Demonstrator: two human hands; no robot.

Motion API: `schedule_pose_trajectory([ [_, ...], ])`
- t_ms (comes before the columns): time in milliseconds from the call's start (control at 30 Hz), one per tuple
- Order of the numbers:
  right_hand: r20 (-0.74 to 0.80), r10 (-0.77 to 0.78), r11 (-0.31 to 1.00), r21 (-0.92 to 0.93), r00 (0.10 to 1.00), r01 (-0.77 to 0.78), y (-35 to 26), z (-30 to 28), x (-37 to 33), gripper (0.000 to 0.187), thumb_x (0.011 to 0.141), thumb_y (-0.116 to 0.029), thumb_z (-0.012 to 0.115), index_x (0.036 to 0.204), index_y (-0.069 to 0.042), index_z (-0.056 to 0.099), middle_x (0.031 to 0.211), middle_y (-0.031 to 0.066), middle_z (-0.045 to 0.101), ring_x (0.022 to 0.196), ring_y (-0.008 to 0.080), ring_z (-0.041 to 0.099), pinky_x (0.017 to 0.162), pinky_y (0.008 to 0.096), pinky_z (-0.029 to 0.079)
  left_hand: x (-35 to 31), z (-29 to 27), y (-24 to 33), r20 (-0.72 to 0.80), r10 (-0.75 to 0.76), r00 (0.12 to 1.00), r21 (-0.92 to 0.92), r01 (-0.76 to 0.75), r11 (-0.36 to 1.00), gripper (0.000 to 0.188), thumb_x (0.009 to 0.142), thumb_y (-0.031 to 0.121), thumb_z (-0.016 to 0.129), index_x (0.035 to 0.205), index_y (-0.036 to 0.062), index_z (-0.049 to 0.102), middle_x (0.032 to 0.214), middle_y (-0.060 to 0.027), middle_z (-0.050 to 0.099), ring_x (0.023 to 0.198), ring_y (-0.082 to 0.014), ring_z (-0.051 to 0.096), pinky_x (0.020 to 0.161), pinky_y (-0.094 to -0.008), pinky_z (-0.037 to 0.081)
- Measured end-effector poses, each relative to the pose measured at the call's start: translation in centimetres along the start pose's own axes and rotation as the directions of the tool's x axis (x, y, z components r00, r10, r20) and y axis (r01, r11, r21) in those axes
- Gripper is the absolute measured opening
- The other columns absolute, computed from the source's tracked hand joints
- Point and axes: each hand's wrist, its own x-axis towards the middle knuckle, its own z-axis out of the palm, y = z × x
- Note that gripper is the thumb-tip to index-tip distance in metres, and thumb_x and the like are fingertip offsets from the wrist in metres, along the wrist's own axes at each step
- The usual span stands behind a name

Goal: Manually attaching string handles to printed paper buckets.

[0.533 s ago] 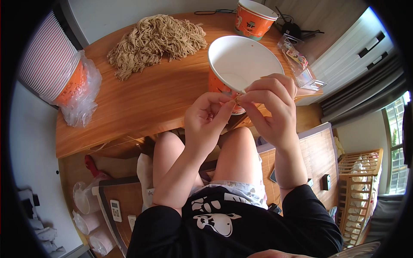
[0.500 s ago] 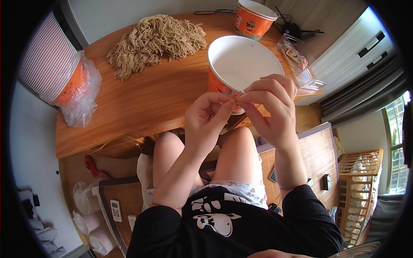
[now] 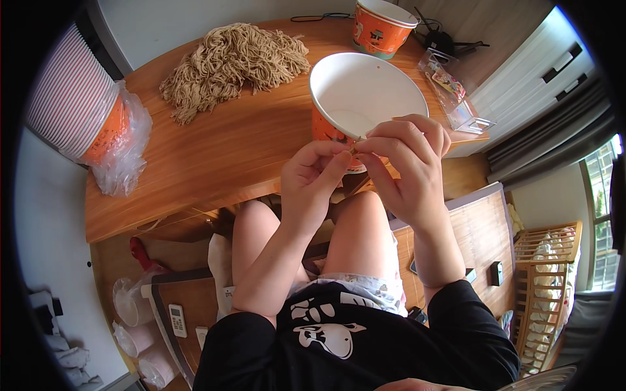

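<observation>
My left hand [image 3: 312, 182] and my right hand [image 3: 407, 166] meet fingertip to fingertip at the near side of a large orange paper bucket [image 3: 319, 124] with a white inside. Thumb and forefinger of each are pinched on a tiny tan strand [image 3: 355, 148], mostly covered by the fingers. It resembles the cord in the heap, but its full shape is hidden. The bucket stands upright near the table edge, and a small spot marks its far inner wall. A tangled heap of tan cord [image 3: 238, 68] lies farther back on the left.
On the wooden table [image 3: 215, 153], a tall stack of paper buckets [image 3: 72, 98] in clear plastic stands at left. Another orange bucket [image 3: 381, 36] is at the back, near a black device [image 3: 443, 42] and a clear acrylic holder [image 3: 456, 98]. My knees are below the table's front edge.
Both hands stay pinched together, with only slight finger shifts. A little more of the tan strand shows between the fingertips. The whole view has shifted slightly.
</observation>
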Motion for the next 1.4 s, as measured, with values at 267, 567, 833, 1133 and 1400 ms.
schedule_pose_trajectory([
  [267, 0.025, -0.04, 0.994, -0.105, 0.999, 0.042, -0.7, -0.3, 0.2, 0.025, 0.075, -0.014, 0.074, 0.1, -0.015, 0.071, 0.102, -0.002, 0.064, 0.104, 0.0245, 0.053, 0.093, 0.0384, 0.038, -0.5, 0.4, -0.1, -0.028, 0.088, 0.996, 0.101, -0.085, 0.991, 0.015, 0.096, 0.006, 0.066, 0.11, -0.0007, 0.068, 0.093, -0.0024, 0.071, 0.075, -0.0011, 0.058, 0.061, -0.0157, 0.042],
  [567, 0.021, -0.023, 0.992, -0.122, 1.0, 0.025, -0.5, 0.1, 0.1, 0.021, 0.078, -0.015, 0.072, 0.099, -0.015, 0.069, 0.103, -0.0014, 0.062, 0.106, 0.024, 0.052, 0.093, 0.039, 0.034, -0.4, 0.7, 0.3, -0.047, 0.115, 0.992, 0.261, -0.099, 0.96, 0.015, 0.094, 0.002, 0.066, 0.108, -0.0019, 0.068, 0.086, -0.0024, 0.071, 0.069, 0.0, 0.057, 0.057, -0.0146, 0.039],
  [833, 0.061, 0.096, 0.99, 0.098, 0.994, -0.102, -0.1, 0.1, -0.1, 0.012, 0.084, -0.011, 0.07, 0.096, -0.012, 0.068, 0.102, 0.0006, 0.063, 0.105, 0.0245, 0.052, 0.094, 0.0381, 0.033, -0.2, 1.3, 0.5, -0.037, 0.087, 0.996, 0.142, -0.081, 0.987, 0.009, 0.098, 0.002, 0.06, 0.107, -0.0007, 0.063, 0.084, 0.0017, 0.066, 0.07, 0.0022, 0.052, 0.06, -0.0138, 0.038],
  [1133, 0.057, 0.087, 0.988, 0.123, 0.995, -0.093, 0.0, 0.2, -0.3, 0.017, 0.081, -0.012, 0.074, 0.098, -0.014, 0.071, 0.099, -0.0006, 0.064, 0.103, 0.0232, 0.053, 0.092, 0.0363, 0.033, -0.1, 0.7, 0.0, 0.031, 0.111, 0.993, 0.147, -0.114, 0.982, 0.009, 0.099, 0.004, 0.06, 0.107, -0.0005, 0.063, 0.084, 0.002, 0.065, 0.071, 0.0019, 0.052, 0.06, -0.0139, 0.037],
  [1400, -0.004, 0.12, 0.981, 0.152, 0.993, -0.118, 0.8, 0.7, -0.7, 0.013, 0.081, -0.011, 0.073, 0.093, -0.014, 0.071, 0.098, -0.0009, 0.065, 0.101, 0.0224, 0.053, 0.091, 0.0367, 0.033, -0.1, 0.7, 0.2, 0.022, 0.13, 0.991, 0.157, -0.132, 0.979, 0.012, 0.1, 0.007, 0.06, 0.108, -0.0013, 0.063, 0.089, -0.001, 0.068, 0.074, -0.0001, 0.056, 0.064, -0.0149, 0.042],
])
